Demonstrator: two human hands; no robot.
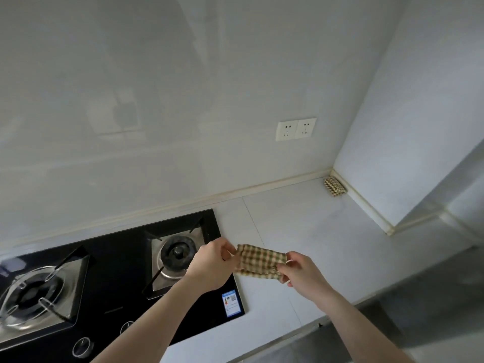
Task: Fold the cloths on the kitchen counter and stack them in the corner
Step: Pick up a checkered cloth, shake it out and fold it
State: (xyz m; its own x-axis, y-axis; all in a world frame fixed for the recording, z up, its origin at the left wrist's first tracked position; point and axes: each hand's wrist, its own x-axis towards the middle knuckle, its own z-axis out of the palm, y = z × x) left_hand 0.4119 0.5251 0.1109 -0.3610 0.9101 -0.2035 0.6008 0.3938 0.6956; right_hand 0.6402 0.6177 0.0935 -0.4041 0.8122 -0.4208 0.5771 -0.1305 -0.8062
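We've got one folded cloth (335, 186) parked in the counter (301, 221) corner already. Left hand (213, 267) and right hand (301, 273) fingers pinch the checked cloth (258, 260) mid-air beside the stove (110, 281), only partly folded, so stacking's left.

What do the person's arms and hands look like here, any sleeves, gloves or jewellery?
Both forearms are bare up to the frame edge, with no sleeves in view. The left hand and right hand wear no gloves. No watch, bracelet or ring shows. No markings are visible on either arm.
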